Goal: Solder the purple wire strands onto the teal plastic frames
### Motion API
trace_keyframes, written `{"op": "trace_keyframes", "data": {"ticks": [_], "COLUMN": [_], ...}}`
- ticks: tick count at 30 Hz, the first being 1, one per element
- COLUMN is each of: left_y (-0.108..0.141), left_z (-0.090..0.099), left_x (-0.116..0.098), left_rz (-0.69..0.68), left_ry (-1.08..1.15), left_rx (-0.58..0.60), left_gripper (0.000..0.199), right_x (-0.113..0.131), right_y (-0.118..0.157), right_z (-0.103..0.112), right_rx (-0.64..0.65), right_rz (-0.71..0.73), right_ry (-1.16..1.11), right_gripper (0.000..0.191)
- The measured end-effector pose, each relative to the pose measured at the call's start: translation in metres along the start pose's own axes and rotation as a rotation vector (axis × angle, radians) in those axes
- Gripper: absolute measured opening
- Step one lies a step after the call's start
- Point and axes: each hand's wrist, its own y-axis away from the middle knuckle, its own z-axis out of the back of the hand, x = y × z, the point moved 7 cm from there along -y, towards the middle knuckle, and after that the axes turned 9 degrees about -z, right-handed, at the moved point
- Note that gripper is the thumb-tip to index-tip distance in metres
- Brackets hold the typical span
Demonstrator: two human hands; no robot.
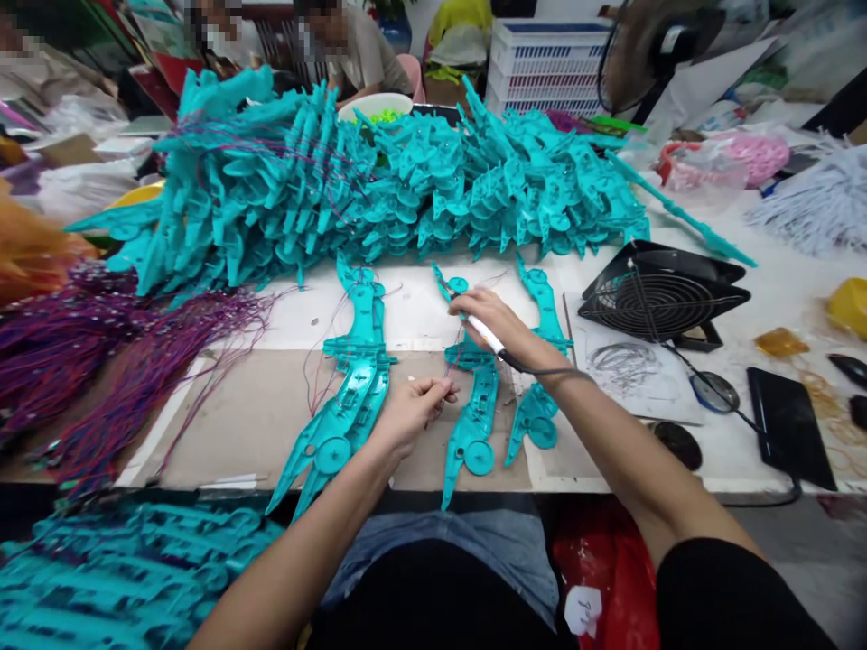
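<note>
My right hand [499,318] is wrapped round a soldering iron [485,335] with a white handle, its dark cord running back over my forearm. The iron's front end is over the upper part of the middle teal plastic part [482,394], which lies on the table. Close to that part's left side, my left hand [421,403] is closed in a pinch; what it holds is too small to make out. Thin wires show just above those fingers. Another teal plastic part [358,311] with red and blue wires lies left of my left hand. A third teal part [540,293] is partly hidden behind my right forearm.
A high heap of teal parts [406,181] spans the table's back. Bundled red and blue wires [155,361] lie left. A black fan [660,293] stands right, near a black box [789,424]. More teal parts [122,569] sit lower left. People sit beyond the heap.
</note>
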Motion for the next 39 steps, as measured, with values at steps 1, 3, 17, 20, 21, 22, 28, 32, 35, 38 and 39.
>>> {"op": "trace_keyframes", "data": {"ticks": [1, 3, 17, 20, 21, 22, 28, 32, 35, 38, 39], "left_y": [-0.003, -0.006, -0.010, -0.012, -0.012, -0.012, -0.010, -0.009, -0.009, -0.008, -0.008], "left_z": [0.001, 0.005, -0.006, -0.009, -0.010, -0.012, -0.008, -0.010, -0.012, -0.010, -0.008], "left_x": [0.006, 0.013, 0.016, 0.009, 0.007, 0.006, 0.009, 0.009, 0.004, 0.004, 0.006], "left_rz": [0.007, 0.007, -0.042, -0.052, -0.056, -0.050, 0.044, 0.017, -0.028, -0.026, 0.001], "left_ry": [0.021, 0.043, -0.153, -0.232, -0.251, -0.252, -0.042, -0.029, -0.094, -0.173, -0.191], "left_rx": [-0.020, -0.050, 0.127, 0.163, 0.170, 0.172, -0.022, -0.060, -0.051, -0.050, -0.048], "left_gripper": [0.047, 0.046, 0.033, 0.029, 0.028, 0.028, 0.036, 0.037, 0.035, 0.035, 0.036], "right_x": [-0.005, -0.011, 0.005, 0.008, 0.010, 0.012, 0.017, 0.008, 0.007, 0.011, 0.012], "right_y": [0.013, 0.044, 0.104, 0.101, 0.099, 0.098, 0.112, 0.122, 0.122, 0.137, 0.146], "right_z": [-0.001, -0.004, -0.019, -0.017, -0.017, -0.016, 0.001, -0.008, -0.014, 0.003, 0.013], "right_rx": [-0.074, -0.177, -0.201, -0.201, -0.204, -0.209, -0.470, -0.497, -0.443, -0.497, -0.531], "right_rz": [-0.072, -0.231, -0.519, -0.479, -0.454, -0.423, -0.409, -0.548, -0.594, -0.584, -0.572], "right_ry": [-0.114, -0.362, -0.461, -0.417, -0.409, -0.401, -0.401, -0.565, -0.638, -0.525, -0.458], "right_gripper": [0.028, 0.030, 0.025, 0.024, 0.023, 0.022, 0.016, 0.027, 0.028, 0.031, 0.034]}}
